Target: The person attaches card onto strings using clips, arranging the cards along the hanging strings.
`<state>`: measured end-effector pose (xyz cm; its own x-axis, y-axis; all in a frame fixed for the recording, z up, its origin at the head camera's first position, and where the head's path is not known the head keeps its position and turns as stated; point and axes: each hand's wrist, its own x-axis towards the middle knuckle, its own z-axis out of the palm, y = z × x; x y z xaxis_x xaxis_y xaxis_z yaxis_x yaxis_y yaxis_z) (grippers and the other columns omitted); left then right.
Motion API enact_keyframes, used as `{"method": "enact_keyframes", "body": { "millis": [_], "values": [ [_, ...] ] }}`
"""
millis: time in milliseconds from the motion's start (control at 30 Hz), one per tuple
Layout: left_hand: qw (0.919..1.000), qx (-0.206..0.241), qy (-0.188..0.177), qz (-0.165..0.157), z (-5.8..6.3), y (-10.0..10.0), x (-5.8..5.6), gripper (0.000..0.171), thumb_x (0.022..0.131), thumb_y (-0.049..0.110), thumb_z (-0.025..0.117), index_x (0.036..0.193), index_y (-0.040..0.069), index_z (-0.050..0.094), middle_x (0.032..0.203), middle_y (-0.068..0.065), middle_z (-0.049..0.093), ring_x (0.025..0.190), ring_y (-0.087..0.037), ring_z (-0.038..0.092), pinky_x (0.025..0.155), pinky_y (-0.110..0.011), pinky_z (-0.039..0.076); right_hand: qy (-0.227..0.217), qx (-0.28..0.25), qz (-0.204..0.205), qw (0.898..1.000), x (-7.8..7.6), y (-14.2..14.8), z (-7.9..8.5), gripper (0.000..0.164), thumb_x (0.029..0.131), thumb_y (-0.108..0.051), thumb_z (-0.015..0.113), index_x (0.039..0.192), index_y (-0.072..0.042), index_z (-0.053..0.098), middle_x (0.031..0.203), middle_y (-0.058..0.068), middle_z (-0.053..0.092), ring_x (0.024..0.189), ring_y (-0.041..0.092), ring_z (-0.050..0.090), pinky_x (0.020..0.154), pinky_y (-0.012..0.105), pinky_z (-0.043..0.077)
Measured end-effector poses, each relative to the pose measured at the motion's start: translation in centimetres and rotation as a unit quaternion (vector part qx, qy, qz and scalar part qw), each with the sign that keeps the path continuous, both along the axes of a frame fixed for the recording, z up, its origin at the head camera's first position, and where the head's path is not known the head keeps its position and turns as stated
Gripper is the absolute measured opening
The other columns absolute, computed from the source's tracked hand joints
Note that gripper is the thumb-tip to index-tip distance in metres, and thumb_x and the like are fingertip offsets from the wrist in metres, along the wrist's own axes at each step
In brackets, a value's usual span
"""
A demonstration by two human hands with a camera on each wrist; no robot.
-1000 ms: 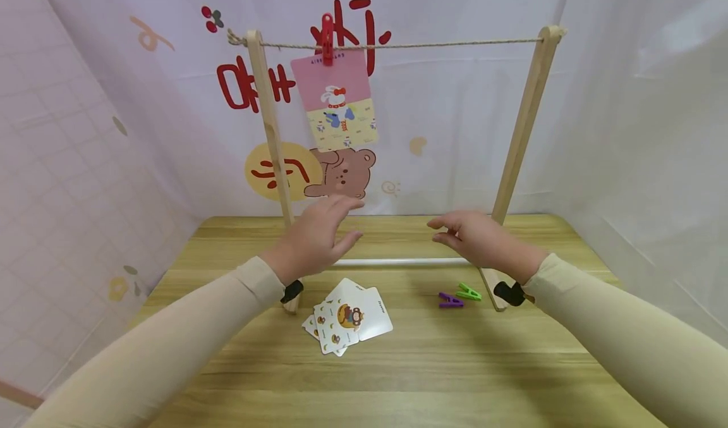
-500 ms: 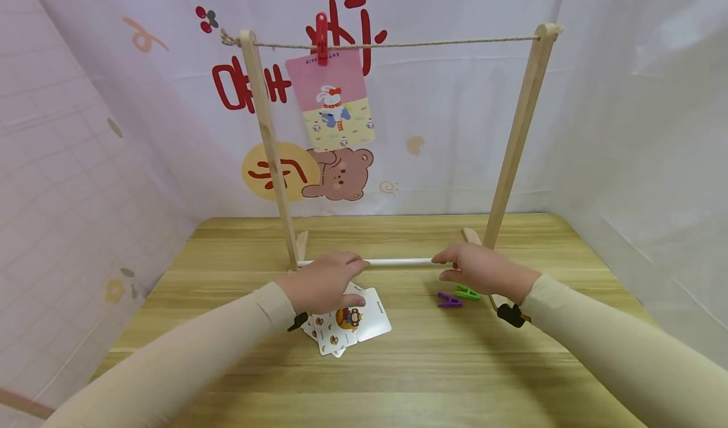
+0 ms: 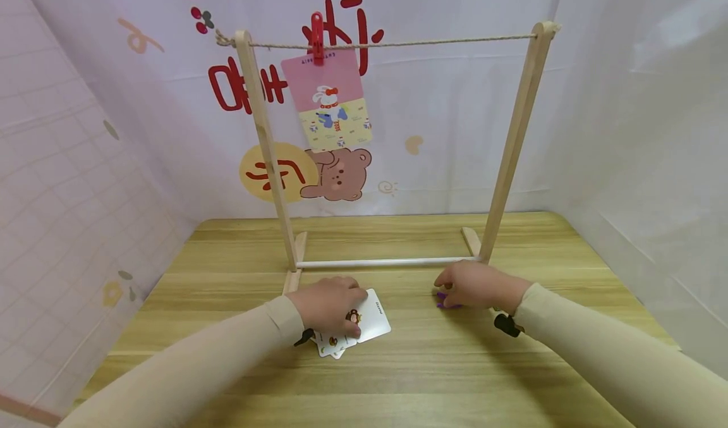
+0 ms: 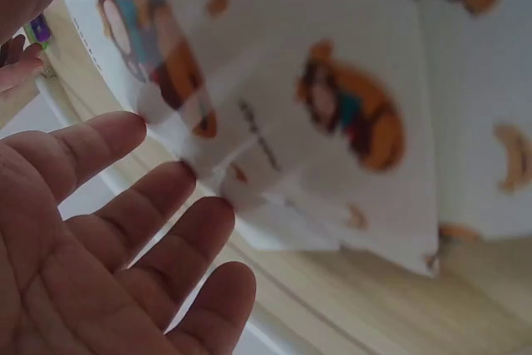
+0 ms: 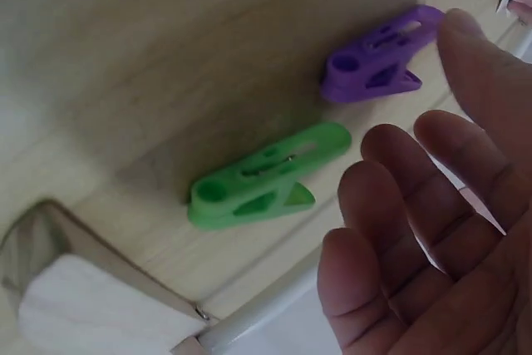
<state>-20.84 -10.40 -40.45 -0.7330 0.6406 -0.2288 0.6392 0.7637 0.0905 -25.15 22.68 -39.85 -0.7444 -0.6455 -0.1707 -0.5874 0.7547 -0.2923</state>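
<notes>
My left hand is over a small overlapping pile of white cards printed with a monkey and bananas. In the left wrist view its spread fingertips are right at the edge of the cards. My right hand hovers over two plastic clothespins, its fingers loosely bent with nothing between them. The purple clothespin lies close to the thumb tip. Nearer the wooden foot lies the green clothespin, hidden behind the hand in the head view.
A wooden frame carries a rope across its top and a white rod low down. From the rope, a red clothespin holds a pink and yellow rabbit card. Printed cloth hangs behind the wooden table.
Both hands have come down toward the table, the left from beside the frame's post onto the cards, the right to the clothespins. Neither the cards nor the clothespins have visibly moved.
</notes>
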Motion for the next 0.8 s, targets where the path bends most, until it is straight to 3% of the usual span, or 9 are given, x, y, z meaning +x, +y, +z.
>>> {"method": "enact_keyframes", "body": {
  "millis": [67, 333, 800],
  "values": [
    [1.0000, -0.002, 0.003, 0.003, -0.2, 0.1, 0.1, 0.054, 0.089, 0.056, 0.080, 0.126, 0.020, 0.065, 0.121, 0.004, 0.062, 0.102, -0.012, 0.057, 0.093, -0.031, 0.050, -0.002, 0.001, 0.011, 1.000, 0.0, 0.0, -0.3, 0.014, 0.087, -0.017, 0.084, 0.086, -0.019, 0.070, 0.074, -0.011, 0.054, 0.070, 0.005, 0.049, 0.066, 0.025, 0.043],
    [0.9999, 0.004, 0.008, 0.013, -0.2, 0.4, 0.4, 0.057, 0.087, 0.054, 0.083, 0.128, 0.019, 0.065, 0.122, 0.003, 0.061, 0.104, -0.014, 0.056, 0.095, -0.034, 0.049, 0.036, 0.031, 0.054, 0.997, 0.0, -0.1, -1.0, 0.016, 0.088, -0.014, 0.084, 0.084, -0.018, 0.068, 0.075, -0.011, 0.056, 0.070, 0.004, 0.048, 0.066, 0.025, 0.044],
    [0.9997, 0.005, 0.006, 0.022, -0.4, 0.7, 0.2, 0.062, 0.085, 0.054, 0.085, 0.131, 0.017, 0.065, 0.113, 0.004, 0.059, 0.096, -0.012, 0.053, 0.085, -0.031, 0.048, 0.041, 0.051, 0.043, 0.997, -0.2, -0.9, -1.3, 0.030, 0.088, -0.009, 0.082, 0.071, -0.019, 0.059, 0.068, -0.011, 0.051, 0.063, 0.006, 0.043, 0.060, 0.023, 0.039]
  ]
}}
